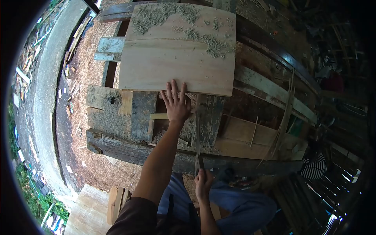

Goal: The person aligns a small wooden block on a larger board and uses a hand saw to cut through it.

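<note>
A wide pale wooden board point(176, 64) lies flat on the slatted workbench, with clumps of shavings on its far part. My left hand point(177, 103) rests with spread fingertips on the board's near edge. Lower down, my right hand point(203, 182) is closed around the handle of a long, narrow tool point(197, 135). The tool points away from me, and its far end reaches close to the board's near edge, just right of my left hand. What kind of tool it is cannot be made out clearly.
A dark weathered beam point(235, 164) runs along the bench's near side. Thin strips point(285, 113) lie across the bench at the right. Small wood blocks point(117, 201) sit at the lower left. A striped cloth point(314, 166) is at the far right.
</note>
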A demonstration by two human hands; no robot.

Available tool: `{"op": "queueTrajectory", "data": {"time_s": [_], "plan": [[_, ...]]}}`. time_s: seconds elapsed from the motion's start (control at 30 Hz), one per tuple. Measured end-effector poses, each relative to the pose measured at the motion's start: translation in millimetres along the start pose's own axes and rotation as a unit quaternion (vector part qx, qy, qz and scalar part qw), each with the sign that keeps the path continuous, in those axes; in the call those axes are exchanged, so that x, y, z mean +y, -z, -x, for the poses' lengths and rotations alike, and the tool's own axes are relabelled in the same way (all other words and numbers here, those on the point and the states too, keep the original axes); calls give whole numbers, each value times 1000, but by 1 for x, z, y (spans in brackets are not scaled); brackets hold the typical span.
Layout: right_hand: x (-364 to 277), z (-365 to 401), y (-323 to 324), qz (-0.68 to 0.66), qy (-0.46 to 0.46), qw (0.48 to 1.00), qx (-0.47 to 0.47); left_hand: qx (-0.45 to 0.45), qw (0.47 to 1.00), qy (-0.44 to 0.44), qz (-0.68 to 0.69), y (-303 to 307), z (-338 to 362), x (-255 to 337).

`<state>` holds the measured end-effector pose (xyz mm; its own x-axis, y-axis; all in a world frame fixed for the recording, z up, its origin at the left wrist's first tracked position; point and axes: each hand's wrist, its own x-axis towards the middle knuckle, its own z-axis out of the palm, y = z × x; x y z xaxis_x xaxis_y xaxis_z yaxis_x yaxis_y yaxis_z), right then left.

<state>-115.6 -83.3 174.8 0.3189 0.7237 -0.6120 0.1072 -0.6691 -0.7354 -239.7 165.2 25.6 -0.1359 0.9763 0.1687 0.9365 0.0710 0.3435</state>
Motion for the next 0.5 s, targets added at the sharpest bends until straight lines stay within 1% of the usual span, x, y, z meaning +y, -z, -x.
{"op": "queueTrajectory", "data": {"time_s": [0.07, 0.1, 0.17, 0.2, 0.27, 0.3, 0.37, 0.4, 0.47, 0.5], "plan": [[-38, -26, -11, -74, -48, 996, -7, -7, 1000, 4, -13, 2, -3, 0], [-37, -33, -12, -70, -45, 996, -10, -4, 1000, 9, -12, 1, -1, 2], [-29, -44, -21, -122, -6, 992, -17, 4, 1000, 4, 12, 1, -2, -1], [-20, -31, -17, -122, -8, 992, -19, 3, 1000, 5, 9, 2, 0, -1], [1, 1, -4, -36, 9, 999, 5, 0, 1000, 4, 4, 5, -3, 0], [-4, 2, -3, -35, 12, 999, 4, 2, 1000, 6, 5, 6, -6, -1], [-22, 7, 0, -72, -32, 996, 29, 7, 1000, -1, 10, 7, -3, 0], [-27, -7, -4, -73, -27, 996, 32, 11, 1000, -3, 13, 7, -7, 1], [-34, -31, -7, -169, -18, 985, -33, 14, 1000, -6, -3, 10, -3, 1], [-22, -33, -9, -168, -14, 985, -36, 19, 1000, -5, -3, 10, -2, 0]]}}
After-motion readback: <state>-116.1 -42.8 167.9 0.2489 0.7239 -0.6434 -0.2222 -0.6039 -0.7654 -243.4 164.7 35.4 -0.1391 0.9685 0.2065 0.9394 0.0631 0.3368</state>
